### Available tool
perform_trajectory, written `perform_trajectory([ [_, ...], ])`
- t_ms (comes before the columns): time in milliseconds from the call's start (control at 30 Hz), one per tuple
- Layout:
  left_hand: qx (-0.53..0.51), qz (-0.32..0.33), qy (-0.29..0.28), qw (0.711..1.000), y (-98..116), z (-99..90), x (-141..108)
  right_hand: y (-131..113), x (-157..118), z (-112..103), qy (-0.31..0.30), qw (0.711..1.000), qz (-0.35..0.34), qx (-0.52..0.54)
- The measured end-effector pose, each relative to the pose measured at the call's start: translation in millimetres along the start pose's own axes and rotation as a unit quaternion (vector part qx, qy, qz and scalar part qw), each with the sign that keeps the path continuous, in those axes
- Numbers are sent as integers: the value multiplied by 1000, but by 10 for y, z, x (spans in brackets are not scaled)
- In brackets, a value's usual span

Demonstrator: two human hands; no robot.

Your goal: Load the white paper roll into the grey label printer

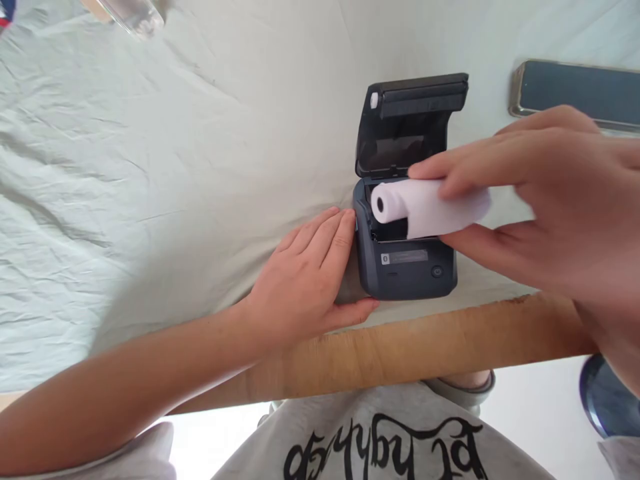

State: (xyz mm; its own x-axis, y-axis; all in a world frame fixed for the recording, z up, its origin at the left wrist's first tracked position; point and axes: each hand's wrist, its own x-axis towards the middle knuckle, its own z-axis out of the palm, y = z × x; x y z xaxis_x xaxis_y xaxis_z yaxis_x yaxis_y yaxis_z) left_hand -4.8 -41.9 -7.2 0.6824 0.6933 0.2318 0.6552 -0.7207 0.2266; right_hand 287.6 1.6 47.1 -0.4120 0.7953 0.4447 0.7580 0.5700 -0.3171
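A small dark label printer (413, 270) lies on the cloth with its lid (410, 127) raised. My right hand (540, 187) grips a white paper roll (430, 207) between thumb and fingers, its left end over the printer's paper bay. A flap of loose paper hangs from the roll toward the front of the bay. Whether the roll's right end touches the bay is hidden by my fingers. On the printer's left side rest the outstretched fingertips of my left hand (305, 273), lying flat, with the thumb at the near left corner.
A phone (585, 90) lies at the upper right, partly behind my right hand. At the top left are a clear plastic object (140, 17) and a red and blue item cut off by the frame. The table's bare wooden edge (390, 353) runs along the near side.
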Motion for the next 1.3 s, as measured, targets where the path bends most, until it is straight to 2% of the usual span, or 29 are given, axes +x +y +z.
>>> perform_trajectory([
  [67,-5,-2,3,1000,7,4,1,-74,85,51,-15,997,-64,-51],
  [100,-8,-4,3,1000,12,6,1,-75,105,67,-23,994,-74,-72],
  [300,-18,-11,4,1000,37,16,-5,50,48,62,-43,992,-48,-107],
  [400,-17,-5,11,1000,37,15,-2,73,39,56,-46,990,-75,-113],
  [500,-8,1,19,1000,34,11,7,54,46,49,-42,989,-113,-89],
  [600,-6,3,21,1000,31,10,11,21,31,39,-51,991,-117,-39],
  [767,-11,-3,20,1000,28,-6,-6,40,-25,110,-4,982,-182,39],
  [833,-15,0,15,1000,26,-26,-14,65,-53,151,-15,980,-191,62],
  [900,-29,0,2,1000,18,-51,-22,99,-88,181,-41,983,-165,68],
  [1067,-59,15,-17,998,-25,-82,-39,275,-152,226,-71,997,-16,34],
  [1167,-70,21,-20,997,-50,-84,-47,361,-143,227,-92,995,11,28],
  [1300,-80,34,-28,996,-70,-98,-47,269,-96,203,-110,993,33,22],
])
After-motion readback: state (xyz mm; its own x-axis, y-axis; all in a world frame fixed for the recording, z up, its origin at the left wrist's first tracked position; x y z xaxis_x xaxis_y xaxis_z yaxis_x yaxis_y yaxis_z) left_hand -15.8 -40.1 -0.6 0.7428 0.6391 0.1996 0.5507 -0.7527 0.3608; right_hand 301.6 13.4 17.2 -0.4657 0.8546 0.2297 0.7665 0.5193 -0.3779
